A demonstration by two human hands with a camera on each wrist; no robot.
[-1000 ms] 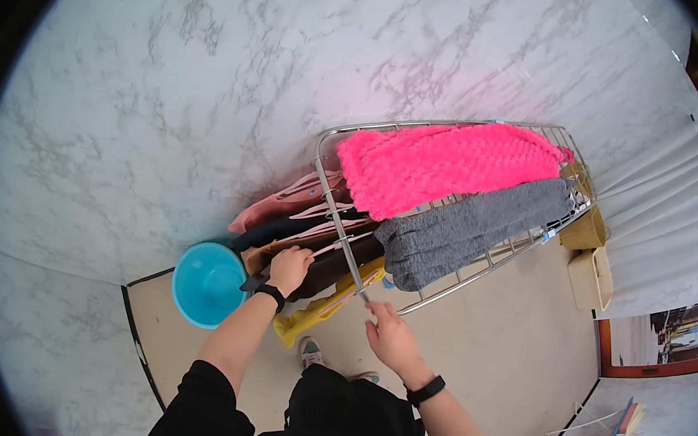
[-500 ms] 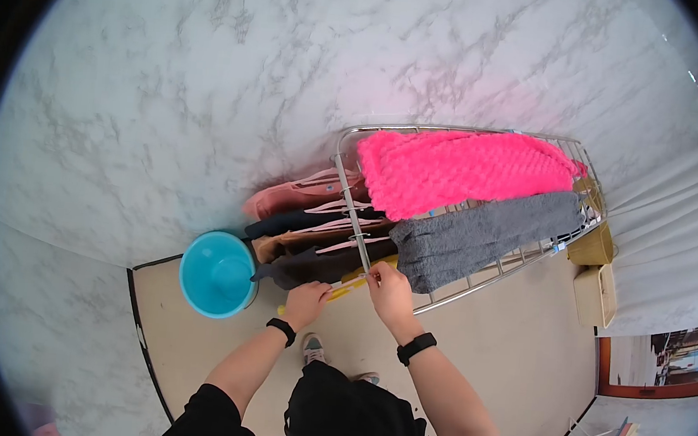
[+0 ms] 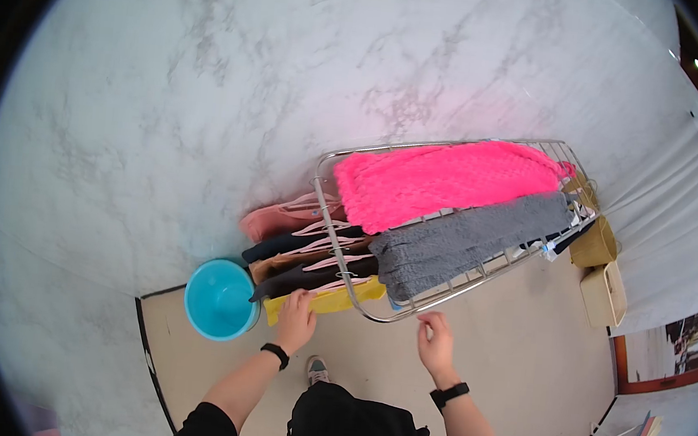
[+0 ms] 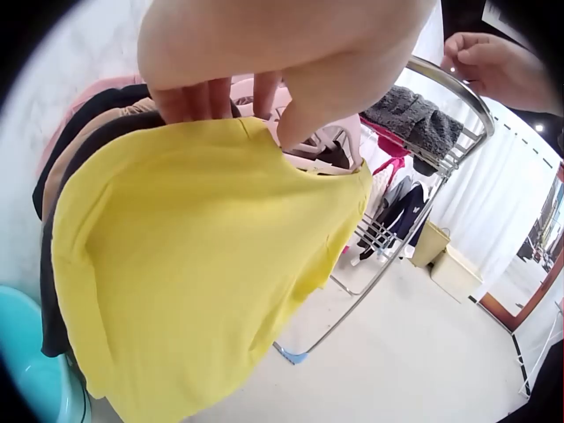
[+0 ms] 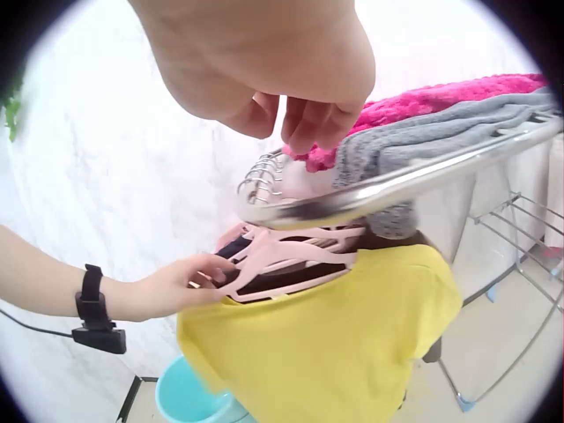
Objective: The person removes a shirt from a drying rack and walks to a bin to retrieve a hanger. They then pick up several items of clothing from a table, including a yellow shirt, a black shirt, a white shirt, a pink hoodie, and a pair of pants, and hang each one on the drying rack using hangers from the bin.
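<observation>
A yellow shirt point(image 4: 194, 256) hangs on a pink hanger point(image 5: 263, 256) at the near end of the metal drying rack point(image 5: 397, 183). My left hand point(image 3: 297, 323) pinches the shirt's shoulder by the hanger's end, thumb on the near side and fingers behind. Beyond it, dark, brown and pink garments point(image 3: 264, 222) hang in a row from the same end bar. My right hand point(image 3: 436, 346) is raised just off the rack's near corner, fingers loosely curled with nothing in them. Over the rack's top lie a bright pink fluffy cloth point(image 3: 443, 181) and a grey cloth point(image 3: 463, 240).
A turquoise basin point(image 3: 221, 300) stands on the floor left of the hanging clothes, by the marbled wall point(image 3: 168, 102). Past the rack's far end are a tan bin point(image 3: 597, 246) and a beige bin point(image 3: 605, 295), beside a white curtain point(image 3: 658, 195).
The yellow shirt now hangs beside the dark one. My left hand moved from the dark garments to the yellow shirt's shoulder. My right hand let go at the rack's end bar and drew right.
</observation>
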